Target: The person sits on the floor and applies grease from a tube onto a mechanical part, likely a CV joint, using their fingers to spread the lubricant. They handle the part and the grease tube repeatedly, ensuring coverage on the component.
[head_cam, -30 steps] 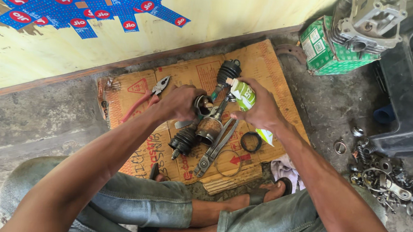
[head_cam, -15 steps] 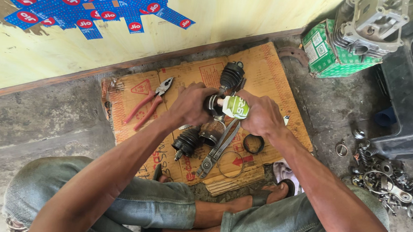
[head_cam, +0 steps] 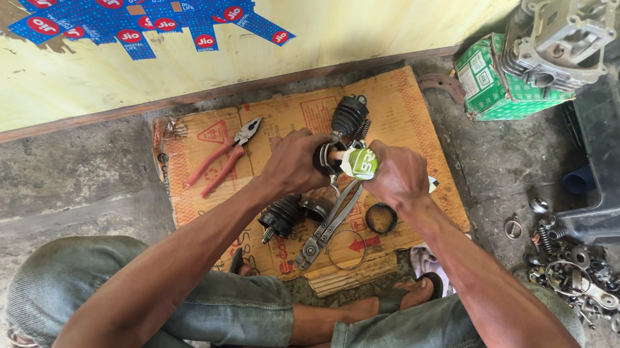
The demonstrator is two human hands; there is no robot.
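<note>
My left hand [head_cam: 295,163] grips a dark round metal joint part [head_cam: 323,156] above a flattened cardboard sheet [head_cam: 401,122]. My right hand [head_cam: 396,175] holds a small white and green pouch [head_cam: 358,162] with its tip pressed against that part. Just behind my hands lies a black ribbed rubber boot [head_cam: 348,114]. Below them, on the cardboard, lie a second black boot [head_cam: 281,216], long metal pliers [head_cam: 328,224] and a black ring [head_cam: 380,218].
Red-handled pliers [head_cam: 221,160] lie on the cardboard's left side. A green box [head_cam: 485,83] with a metal engine part [head_cam: 561,39] on it stands at the back right, beside a black plastic crate [head_cam: 612,173]. Several loose washers and springs [head_cam: 573,265] litter the floor at right.
Both hands have lifted slightly and drawn together, and the pouch has turned from upright to pointing sideways into the joint part in my left hand.
</note>
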